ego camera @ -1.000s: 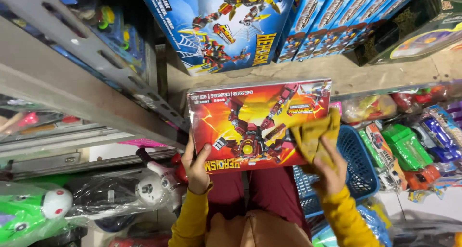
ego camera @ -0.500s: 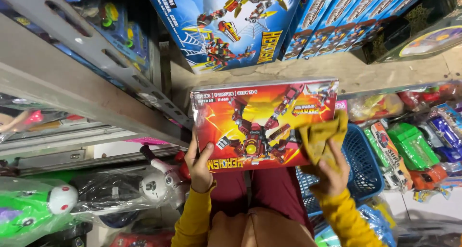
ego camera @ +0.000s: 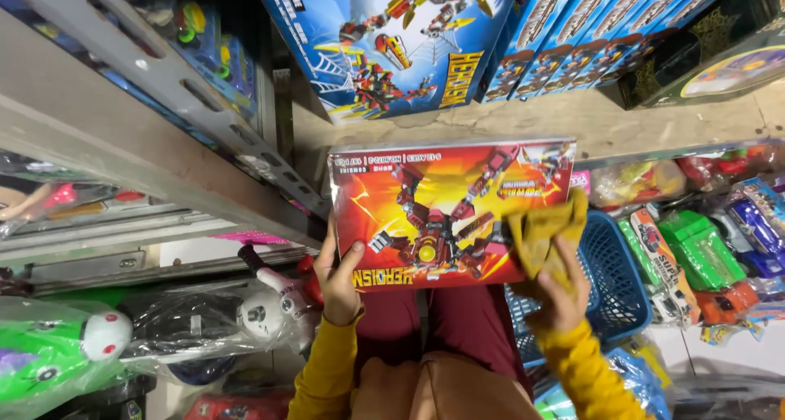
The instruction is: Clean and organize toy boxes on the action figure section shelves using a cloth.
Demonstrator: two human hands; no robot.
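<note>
Both arms up, yellow sleeves, elbows bent. Left hand (ego camera: 339,281) grip clamped on the near-left corner of the red toy box (ego camera: 452,211), thumb on its face. Right hand (ego camera: 564,293) grip pinches a yellow cloth (ego camera: 542,233) against the box's right side. Box is held flat between the hands, just below the shelf edge (ego camera: 605,125). Blue basket (ego camera: 609,277) sits right of the right hand; contents unclear. Blue toy boxes (ego camera: 392,44) stand above on the shelf. Bagged toys (ego camera: 703,240) crowd the right, little free room.
</note>
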